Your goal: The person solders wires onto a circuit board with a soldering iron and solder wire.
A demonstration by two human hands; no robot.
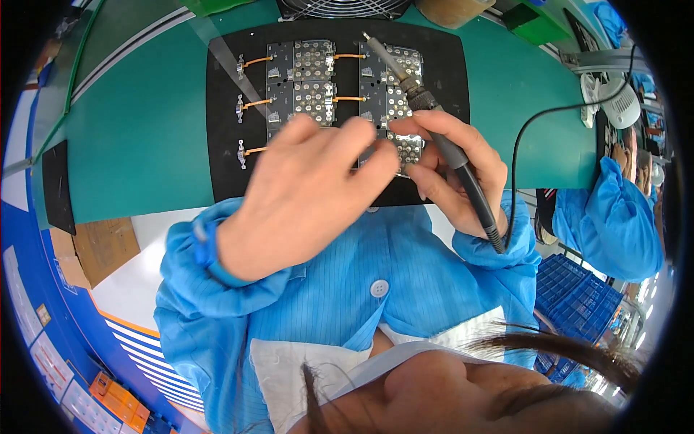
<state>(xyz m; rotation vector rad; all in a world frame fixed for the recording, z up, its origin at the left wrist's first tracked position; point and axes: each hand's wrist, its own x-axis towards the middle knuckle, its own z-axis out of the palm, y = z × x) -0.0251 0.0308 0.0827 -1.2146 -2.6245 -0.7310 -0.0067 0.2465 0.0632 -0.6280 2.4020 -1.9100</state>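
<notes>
My right hand (470, 166) holds a soldering iron (455, 155) slantwise across its fingers; the metal tip points to the far side, above the boards. Its thumb and fingertips come close to the near end of the right-hand column of circuit boards (406, 145). Over the left-hand column of circuit boards (312, 61), my left hand (307, 188) is bent with curled fingers, slightly blurred; whatever its fingertips hold or touch is hidden. Short orange leads with small metal connectors (241, 108) stick out to the left of the boards. All the boards lie on a black mat (231, 177).
A green work surface (152, 137) surrounds the mat. Beyond the boards is a round fan grille (343, 7). The iron's black cable (517, 145) loops to the right, near a white device (620, 105). A cardboard box (105, 249) stands at lower left, blue crates (578, 296) at lower right.
</notes>
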